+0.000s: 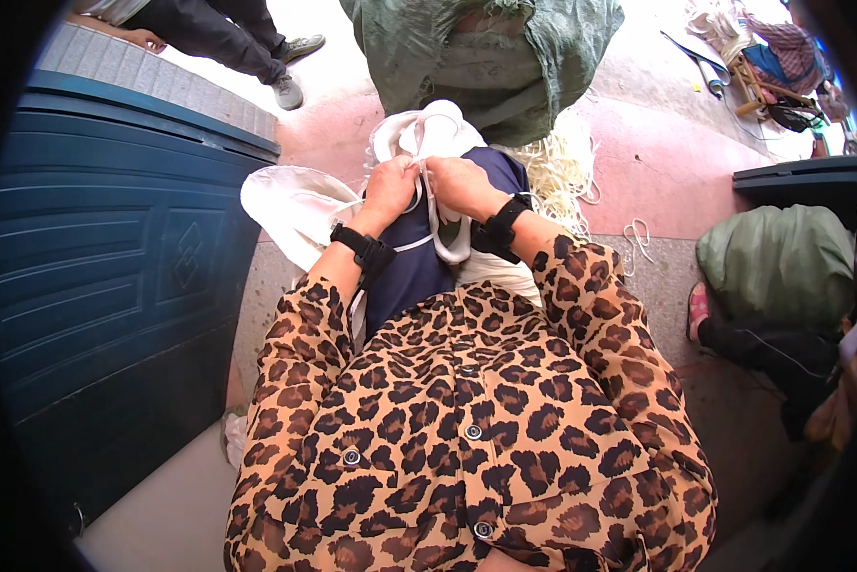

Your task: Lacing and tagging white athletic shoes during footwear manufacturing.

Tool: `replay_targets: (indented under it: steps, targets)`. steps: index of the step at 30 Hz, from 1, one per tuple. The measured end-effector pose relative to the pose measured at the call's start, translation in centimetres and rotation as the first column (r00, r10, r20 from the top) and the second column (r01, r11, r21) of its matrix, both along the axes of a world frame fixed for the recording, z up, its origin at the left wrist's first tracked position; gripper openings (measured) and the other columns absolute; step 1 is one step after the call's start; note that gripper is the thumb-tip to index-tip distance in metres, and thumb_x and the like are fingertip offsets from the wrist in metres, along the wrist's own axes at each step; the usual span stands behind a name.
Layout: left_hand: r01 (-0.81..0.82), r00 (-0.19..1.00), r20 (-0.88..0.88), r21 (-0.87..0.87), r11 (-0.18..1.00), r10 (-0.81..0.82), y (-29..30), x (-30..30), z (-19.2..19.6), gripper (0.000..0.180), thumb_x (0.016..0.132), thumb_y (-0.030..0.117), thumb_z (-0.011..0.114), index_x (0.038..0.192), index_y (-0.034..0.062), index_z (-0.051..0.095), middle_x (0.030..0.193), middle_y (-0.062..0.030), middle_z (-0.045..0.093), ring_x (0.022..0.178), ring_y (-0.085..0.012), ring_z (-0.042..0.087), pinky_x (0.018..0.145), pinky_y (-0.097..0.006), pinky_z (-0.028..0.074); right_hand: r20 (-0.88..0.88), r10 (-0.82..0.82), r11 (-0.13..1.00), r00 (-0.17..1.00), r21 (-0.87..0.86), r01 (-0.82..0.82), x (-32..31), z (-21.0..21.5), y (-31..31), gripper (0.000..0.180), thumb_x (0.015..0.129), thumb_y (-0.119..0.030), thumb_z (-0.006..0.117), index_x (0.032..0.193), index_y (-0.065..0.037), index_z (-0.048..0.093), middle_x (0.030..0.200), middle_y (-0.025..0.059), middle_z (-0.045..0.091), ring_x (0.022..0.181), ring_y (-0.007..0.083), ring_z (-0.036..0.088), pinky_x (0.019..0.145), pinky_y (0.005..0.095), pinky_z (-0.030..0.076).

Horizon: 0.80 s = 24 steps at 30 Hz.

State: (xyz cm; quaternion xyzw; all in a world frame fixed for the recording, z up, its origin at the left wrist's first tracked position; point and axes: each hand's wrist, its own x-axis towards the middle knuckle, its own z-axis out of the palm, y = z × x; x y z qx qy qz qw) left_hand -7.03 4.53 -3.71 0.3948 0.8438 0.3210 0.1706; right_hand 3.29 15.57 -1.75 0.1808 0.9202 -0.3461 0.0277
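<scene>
My left hand (387,194) and my right hand (464,187) meet over my lap, fingers pinched close together. Between them runs a thin white cord (422,143), gripped from both sides. White fabric (387,139) lies bunched just beyond the fingertips; its exact kind is hard to make out. Dark blue cloth (409,276) covers my lap beneath the wrists. To the left of my left hand spreads another white cloth piece (290,205), with a cord leading from it toward the hands. The fingertips partly hide the gripped stretch of cord.
A large green woven sack (490,81) stands ahead. Loose white cord (567,167) is heaped on the floor at its right. Dark blue door panels (123,257) stand at left. One person's legs (228,38) show far left; another green sack (781,267) sits at right.
</scene>
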Motion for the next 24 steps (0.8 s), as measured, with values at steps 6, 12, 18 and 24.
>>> replay_targets:
  steps: [6,12,18,24]
  targets:
    - [0.102,0.993,0.066,-0.081,0.991,-0.097,0.4,0.0,1.0,0.022,0.081,0.019,0.050,0.083,-0.0019,0.057,0.075,-0.0251,0.057,0.076,-0.0391,0.056,0.066,-0.044,0.043,-0.133,0.110,0.978,0.985,0.192,-0.083,0.8,-1.0,-0.4,0.013,0.076,-0.008,0.049,0.083,0.002,0.053,0.078,0.0200,0.061,0.074,0.0315,0.062,0.063,0.0385,0.049]
    - [-0.203,0.979,0.006,0.070,0.977,0.203,-0.1,0.7,2.5,0.021,0.082,0.013,0.040,0.082,-0.0008,0.056,0.070,-0.0155,0.060,0.068,-0.0270,0.058,0.067,-0.036,0.045,0.272,0.513,0.845,0.814,-0.329,-0.422,2.9,-0.1,6.4,0.018,0.079,-0.014,0.044,0.068,-0.001,0.051,0.055,0.0060,0.051,0.048,0.0188,0.056,0.047,0.0316,0.049]
    - [-0.331,0.943,0.032,0.155,0.931,0.331,-0.8,0.2,3.1,0.019,0.081,0.012,0.042,0.088,-0.0021,0.052,0.081,-0.0245,0.058,0.079,-0.0398,0.056,0.072,-0.045,0.043,-0.443,-0.431,0.185,0.786,-0.896,-0.403,11.4,15.5,13.7,0.022,0.090,-0.016,0.038,0.072,-0.006,0.046,0.056,-0.0008,0.040,0.058,0.0140,0.048,0.088,0.0407,0.038]
    - [-0.039,0.998,-0.052,-0.009,0.999,0.038,2.2,1.5,2.5,0.020,0.078,0.013,0.045,0.085,-0.0014,0.058,0.084,-0.0250,0.058,0.084,-0.0393,0.055,0.076,-0.046,0.042,-0.776,-0.469,0.432,0.421,-0.618,-0.657,16.6,26.5,13.9,0.016,0.086,-0.010,0.037,0.074,-0.006,0.047,0.056,-0.0031,0.039,0.054,0.0103,0.039,0.101,0.0455,0.020]
